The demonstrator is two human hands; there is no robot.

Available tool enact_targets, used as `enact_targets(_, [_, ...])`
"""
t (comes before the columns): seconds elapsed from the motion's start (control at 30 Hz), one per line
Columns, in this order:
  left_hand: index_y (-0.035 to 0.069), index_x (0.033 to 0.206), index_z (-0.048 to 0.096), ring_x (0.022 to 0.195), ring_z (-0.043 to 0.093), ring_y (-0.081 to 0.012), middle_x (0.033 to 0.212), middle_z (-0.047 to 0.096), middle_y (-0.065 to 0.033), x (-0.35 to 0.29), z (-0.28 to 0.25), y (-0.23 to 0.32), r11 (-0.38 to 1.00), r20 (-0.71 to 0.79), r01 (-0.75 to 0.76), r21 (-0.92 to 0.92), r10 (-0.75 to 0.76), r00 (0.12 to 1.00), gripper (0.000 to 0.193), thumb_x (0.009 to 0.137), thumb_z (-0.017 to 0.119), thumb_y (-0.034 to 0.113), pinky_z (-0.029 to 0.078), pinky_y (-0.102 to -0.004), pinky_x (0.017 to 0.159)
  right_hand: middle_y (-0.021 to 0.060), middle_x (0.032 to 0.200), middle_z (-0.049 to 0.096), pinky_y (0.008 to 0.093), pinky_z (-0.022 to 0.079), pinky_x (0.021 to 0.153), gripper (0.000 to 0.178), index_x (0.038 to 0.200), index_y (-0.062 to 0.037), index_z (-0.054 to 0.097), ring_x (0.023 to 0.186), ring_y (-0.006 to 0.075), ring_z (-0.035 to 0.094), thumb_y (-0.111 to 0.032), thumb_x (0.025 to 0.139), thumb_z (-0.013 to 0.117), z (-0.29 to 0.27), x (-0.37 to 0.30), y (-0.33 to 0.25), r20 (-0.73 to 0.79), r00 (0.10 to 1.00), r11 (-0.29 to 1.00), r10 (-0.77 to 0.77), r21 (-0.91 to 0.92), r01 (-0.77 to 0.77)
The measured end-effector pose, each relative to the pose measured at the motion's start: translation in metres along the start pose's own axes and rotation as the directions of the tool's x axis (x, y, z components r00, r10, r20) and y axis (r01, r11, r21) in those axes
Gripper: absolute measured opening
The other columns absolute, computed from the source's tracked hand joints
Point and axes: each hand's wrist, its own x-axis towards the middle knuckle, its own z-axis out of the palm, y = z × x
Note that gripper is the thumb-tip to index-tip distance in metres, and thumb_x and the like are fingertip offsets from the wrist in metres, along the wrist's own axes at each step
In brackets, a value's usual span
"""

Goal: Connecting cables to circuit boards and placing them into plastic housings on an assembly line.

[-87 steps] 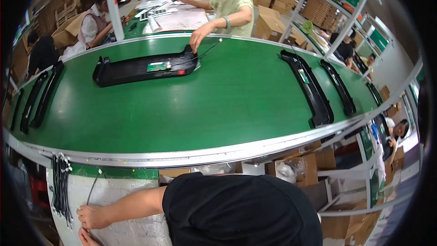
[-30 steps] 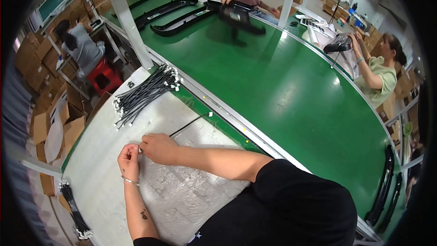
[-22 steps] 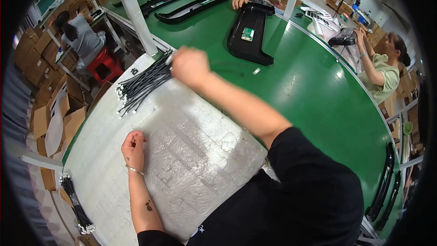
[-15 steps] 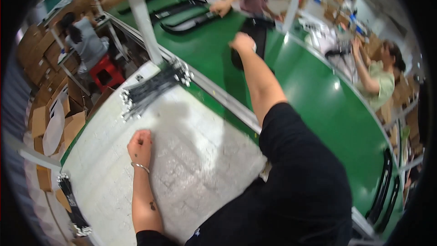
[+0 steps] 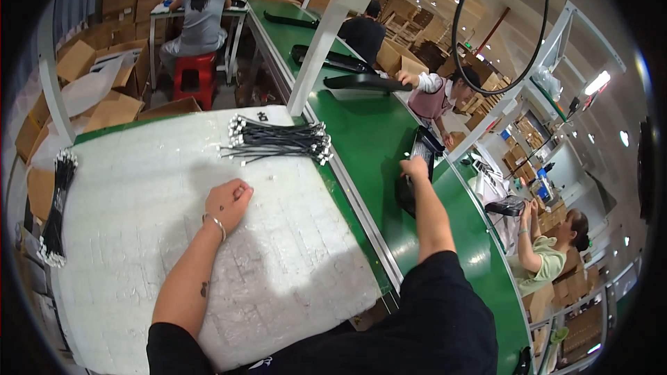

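My right hand (image 5: pixel 415 167) reaches over the green conveyor belt with its fingers closed on the edge of a long black plastic housing (image 5: pixel 424 144). The housing's near end is dark and partly behind my hand and forearm. Above the white work surface (image 5: pixel 278 236), my left hand (image 5: pixel 228 203) is curled closed. Whatever may be inside its fingers is hidden. Beyond that hand lies a bundle of black cables with white connectors (image 5: pixel 278 140).
Another cable bundle (image 5: pixel 59 208) lies along the left edge. The green belt (image 5: pixel 361 125) carries more black housings (image 5: pixel 333 59). Across it, a co-worker's hand (image 5: pixel 408 80) holds a curved black part (image 5: pixel 365 83). A white post (image 5: pixel 326 38) stands between table and belt.
The whole view has swung and tilted. My right hand stays at the black housing and my left stays closed over the white surface. The co-worker's curved part now looks raised off the belt.
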Motion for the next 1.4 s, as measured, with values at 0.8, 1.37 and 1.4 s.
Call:
enact_targets(0.8, [0.005,0.091,0.063,0.076,0.060,-0.0124,0.082,0.063,-0.0028,-0.120,-0.053,0.121,0.979,0.266,-0.100,-0.176,0.145,0.953,0.017,0.084,0.063,0.020,0.048,-0.0261,0.067,0.0086,0.081,0.052,0.0363,0.050,0.057,0.024,0.087,-0.0045,0.056,0.069,0.0260,0.060,-0.020,0.072,0.068,0.000,-0.314,-0.117,0.060,-0.139,-0.129,-0.988,0.148,0.981])
enact_targets(1.37, [0.008,0.081,0.063,0.070,0.058,-0.0060,0.073,0.062,0.0018,-0.092,-0.016,0.091,0.889,0.577,0.437,-0.140,-0.285,0.765,0.024,0.090,0.057,0.030,0.048,-0.0226,0.061,0.0051,0.078,0.051,0.0367,0.048,0.065,0.013,0.079,-0.0049,0.056,0.077,0.0233,0.055,-0.003,0.068,0.063,0.041,-0.307,-0.106,-0.259,-0.043,-0.078,-0.965,0.125,0.989])
enact_targets(1.4, [0.008,0.079,0.063,0.069,0.058,-0.0065,0.072,0.062,0.0016,-0.092,-0.014,0.089,0.905,0.593,0.418,-0.083,-0.292,0.750,0.025,0.090,0.057,0.030,0.048,-0.0230,0.061,0.0045,0.077,0.051,0.0364,0.048,0.065,0.011,0.076,-0.0052,0.056,0.077,0.0223,0.055,-0.003,0.067,0.062,0.042,-0.306,-0.105,-0.257,-0.118,-0.124,-0.959,0.010,0.992])
